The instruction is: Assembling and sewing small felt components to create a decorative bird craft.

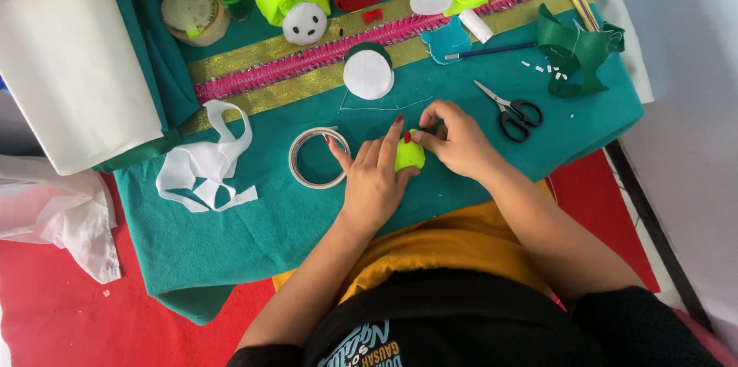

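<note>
My left hand (373, 179) rests on the teal cloth (254, 229) and holds a small lime-green felt piece (409, 156) between thumb and fingers. My right hand (457, 139) pinches the top of that same piece, where a small red bit shows. A roll of clear tape (317, 157) lies just left of my left hand. A white felt circle (368, 75) on a dark green circle lies beyond my hands. Black-handled scissors (511, 114) lie to the right of my right hand.
White felt scraps (204, 163) lie at the left, beside a big white roll (73, 59). A pink and gold trim band (307, 59) crosses the cloth. Rolls of green and red felt, a white face piece (305, 23), a blue pencil (492, 50) and green scraps (580, 52) line the far edge.
</note>
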